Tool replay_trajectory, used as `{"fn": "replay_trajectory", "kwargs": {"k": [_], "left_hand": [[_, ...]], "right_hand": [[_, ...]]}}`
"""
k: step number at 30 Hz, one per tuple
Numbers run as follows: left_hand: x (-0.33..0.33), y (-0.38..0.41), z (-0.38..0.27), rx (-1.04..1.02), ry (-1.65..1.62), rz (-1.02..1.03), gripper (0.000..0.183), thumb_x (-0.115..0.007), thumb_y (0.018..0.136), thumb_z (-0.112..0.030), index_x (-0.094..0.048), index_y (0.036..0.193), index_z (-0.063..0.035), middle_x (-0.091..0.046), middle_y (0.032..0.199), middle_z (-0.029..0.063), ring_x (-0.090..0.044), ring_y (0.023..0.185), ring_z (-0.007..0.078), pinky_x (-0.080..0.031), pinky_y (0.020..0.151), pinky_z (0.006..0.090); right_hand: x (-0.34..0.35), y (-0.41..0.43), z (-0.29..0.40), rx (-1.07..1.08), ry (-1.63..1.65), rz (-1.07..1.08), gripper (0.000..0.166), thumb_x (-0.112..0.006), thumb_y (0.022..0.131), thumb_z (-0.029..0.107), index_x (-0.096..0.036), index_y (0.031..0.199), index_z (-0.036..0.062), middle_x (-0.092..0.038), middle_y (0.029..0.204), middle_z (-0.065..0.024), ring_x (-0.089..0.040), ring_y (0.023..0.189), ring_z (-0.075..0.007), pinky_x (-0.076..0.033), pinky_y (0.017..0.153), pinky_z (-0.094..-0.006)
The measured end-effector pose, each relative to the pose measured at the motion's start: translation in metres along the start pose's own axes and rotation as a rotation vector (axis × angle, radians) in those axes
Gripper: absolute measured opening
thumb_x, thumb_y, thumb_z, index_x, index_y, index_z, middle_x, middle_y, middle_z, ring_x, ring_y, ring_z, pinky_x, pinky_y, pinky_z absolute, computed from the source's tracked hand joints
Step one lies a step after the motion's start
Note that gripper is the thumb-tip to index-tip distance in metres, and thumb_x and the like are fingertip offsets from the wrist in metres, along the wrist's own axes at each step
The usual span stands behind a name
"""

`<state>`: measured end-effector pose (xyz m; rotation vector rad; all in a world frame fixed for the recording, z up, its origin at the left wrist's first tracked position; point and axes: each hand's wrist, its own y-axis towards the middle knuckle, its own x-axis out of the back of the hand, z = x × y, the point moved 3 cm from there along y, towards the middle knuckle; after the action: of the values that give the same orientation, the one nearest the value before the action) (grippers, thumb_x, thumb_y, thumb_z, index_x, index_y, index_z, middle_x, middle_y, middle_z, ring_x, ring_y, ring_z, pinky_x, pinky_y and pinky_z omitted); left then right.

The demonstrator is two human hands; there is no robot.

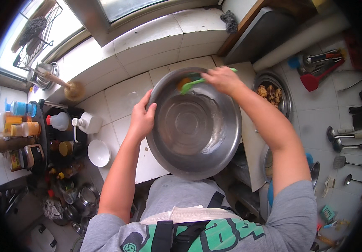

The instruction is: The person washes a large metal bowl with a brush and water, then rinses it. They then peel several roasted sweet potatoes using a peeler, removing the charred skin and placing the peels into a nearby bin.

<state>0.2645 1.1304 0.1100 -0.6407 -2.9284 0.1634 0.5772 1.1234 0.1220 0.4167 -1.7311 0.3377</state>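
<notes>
A large stainless steel basin [184,157] stands tilted at the tiled counter's front edge, close to my body. My left hand [143,115] grips its left rim, thumb on the near side. At the far right rim my right hand [221,79] is closed around a green-handled tool [193,84]; its green end lies over the basin's inner wall, and its exact kind is not clear. Beside that end, a blurred orange-yellow patch shows against the wall. A shiny wet-looking streak curves along the basin's right inside. The bottom shows concentric rings.
Left of the basin are a white bowl [99,153], a white pump bottle [89,123] and a rack of condiment bottles [26,129]. To the right, a metal bowl [289,107] holds several brown food pieces [270,92]. A wooden board [251,157] edge and hanging ladles [341,145] lie further right.
</notes>
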Motion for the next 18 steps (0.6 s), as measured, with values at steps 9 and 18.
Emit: {"fn": "replay_trajectory", "kwargs": {"k": [9,18], "left_hand": [[0.003,-0.013,-0.018,-0.077,-0.033,-0.292,0.046,-0.050,0.095,-0.002,-0.045,0.140,0.0047,-0.055,0.136,0.0211,-0.057,0.120,0.0241,-0.041,0.103,0.0309],[-0.001,-0.024,-0.033,-0.115,0.125,-0.271,0.048,-0.051,0.093,-0.002,-0.045,0.141,0.0023,-0.061,0.128,0.0223,-0.061,0.114,0.0229,-0.044,0.096,0.0277]], "right_hand": [[-0.018,-0.080,0.067,-0.499,0.677,1.439,0.026,-0.061,0.090,0.020,-0.068,0.105,-0.0002,-0.069,0.082,-0.0074,-0.066,0.067,-0.0207,-0.055,0.063,-0.0381],[-0.018,-0.033,-0.034,-0.514,-0.009,0.335,0.025,-0.070,0.080,0.035,-0.072,0.090,0.0116,-0.071,0.087,-0.0075,-0.069,0.084,-0.0290,-0.054,0.070,-0.0431]]}}
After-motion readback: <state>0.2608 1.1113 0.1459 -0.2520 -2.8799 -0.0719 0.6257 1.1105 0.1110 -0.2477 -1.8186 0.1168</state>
